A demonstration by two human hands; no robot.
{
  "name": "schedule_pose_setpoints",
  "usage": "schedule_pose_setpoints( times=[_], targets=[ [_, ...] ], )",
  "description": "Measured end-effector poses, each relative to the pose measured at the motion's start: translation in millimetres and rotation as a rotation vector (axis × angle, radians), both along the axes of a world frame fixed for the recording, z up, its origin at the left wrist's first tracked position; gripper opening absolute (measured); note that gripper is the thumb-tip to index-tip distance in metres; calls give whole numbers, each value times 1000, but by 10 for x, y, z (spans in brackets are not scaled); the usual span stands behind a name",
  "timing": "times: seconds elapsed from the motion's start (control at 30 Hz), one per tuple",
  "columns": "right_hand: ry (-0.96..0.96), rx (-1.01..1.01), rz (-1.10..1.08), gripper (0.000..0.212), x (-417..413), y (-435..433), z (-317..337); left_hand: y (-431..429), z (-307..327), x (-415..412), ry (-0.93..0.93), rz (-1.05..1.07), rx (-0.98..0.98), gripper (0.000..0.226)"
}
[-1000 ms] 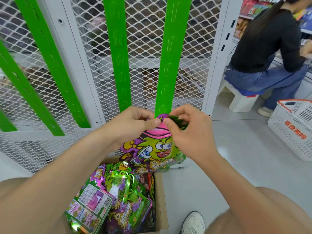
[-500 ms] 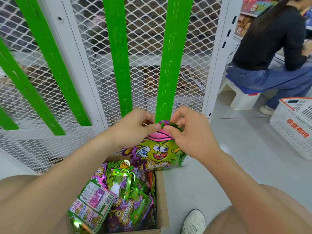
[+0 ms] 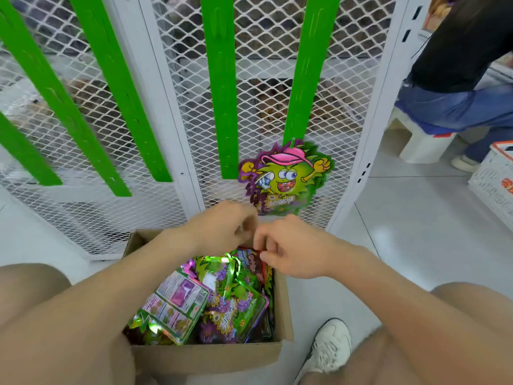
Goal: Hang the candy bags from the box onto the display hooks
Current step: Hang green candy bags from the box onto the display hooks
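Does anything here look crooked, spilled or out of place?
Nothing spilled or torn. The one hung candy bag sits at the very bottom of the rightmost green strip, slightly tilted. The bags in the cardboard box lie jumbled, one back side up.

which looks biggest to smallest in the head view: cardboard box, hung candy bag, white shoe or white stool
1. cardboard box
2. hung candy bag
3. white shoe and white stool: about alike; the stool is farther off and both are partly hidden, so unranked.

Hung candy bag [image 3: 286, 177]: upright on right green strip [image 3: 308, 68] | remaining bags [image 3: 211, 298]: heaped in near cardboard box [image 3: 208, 357]
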State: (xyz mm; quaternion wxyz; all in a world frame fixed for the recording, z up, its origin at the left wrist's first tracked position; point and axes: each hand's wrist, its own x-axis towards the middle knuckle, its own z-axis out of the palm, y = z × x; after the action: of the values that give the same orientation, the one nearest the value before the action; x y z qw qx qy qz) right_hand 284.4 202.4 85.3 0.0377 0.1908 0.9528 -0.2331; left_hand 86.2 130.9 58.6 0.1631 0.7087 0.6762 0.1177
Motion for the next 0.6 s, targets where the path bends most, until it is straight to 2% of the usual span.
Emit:
schedule_pose_setpoints(
  times=[0.1,0.17,0.23,0.33,0.43,0.5,0.57,0.6],
  targets=[
    [-224,6,59,18,-155,-38,-328,-214,-483,-250,181,-51,-460,22],
    [-300,43,48,22,-251,-33,-520,-392,-827,-434,215,24,-607,36],
    [-346,56,28,22,-330,-7,-698,-586,-1123,-579,221,69,-657,50],
    [-402,46,9,19,-431,7,-962,-836,-1455,-670,263,50,-609,63],
    [-463,48,26,23,-516,-61,-1136,-972,-1630,-578,429,42,-525,76],
    [-508,58,51,18,-572,-132,-1209,-1021,-1696,-521,506,38,-456,80],
    [-524,63,88,20,-617,-188,-1283,-1017,-1721,-521,533,10,-373,68],
    [-524,55,99,21,-635,-203,-1328,-995,-1725,-541,513,0,-305,51]
  ],
)
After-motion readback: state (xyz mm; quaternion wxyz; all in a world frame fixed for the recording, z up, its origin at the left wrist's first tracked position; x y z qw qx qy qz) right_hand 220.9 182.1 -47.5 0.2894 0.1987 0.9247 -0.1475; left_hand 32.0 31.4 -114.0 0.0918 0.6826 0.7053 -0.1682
